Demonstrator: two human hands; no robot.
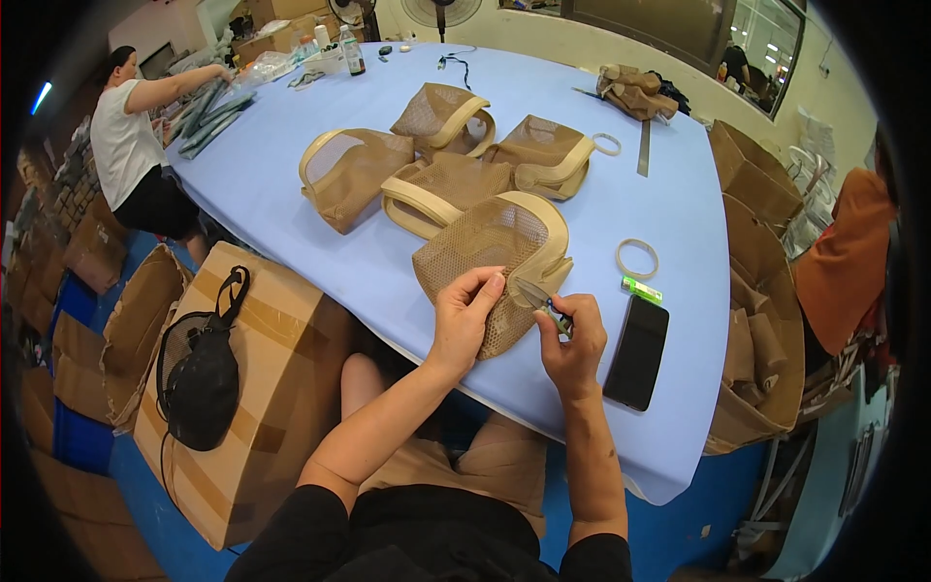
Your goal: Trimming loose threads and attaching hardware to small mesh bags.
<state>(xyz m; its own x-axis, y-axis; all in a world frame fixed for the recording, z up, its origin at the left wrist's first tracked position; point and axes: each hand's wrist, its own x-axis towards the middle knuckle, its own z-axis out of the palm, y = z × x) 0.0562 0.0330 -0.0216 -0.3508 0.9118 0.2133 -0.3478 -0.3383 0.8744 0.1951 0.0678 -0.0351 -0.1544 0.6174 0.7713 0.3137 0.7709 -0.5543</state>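
Note:
A brown mesh bag with a cream-trimmed opening lies tilted at the table's near edge, in front of me. My left hand pinches its mesh side between thumb and fingers. In my right hand is a small pair of thread snips, the blades against the bag beside the trim. Just beyond lie several similar bags: one at the left, one at the back, one at the right and one in the middle.
Right of my hands are a black phone, a small green-wrapped item and a cream ring. A metal ruler lies farther back near bunched brown mesh. A taped carton carries a black bag. Another person works at far left.

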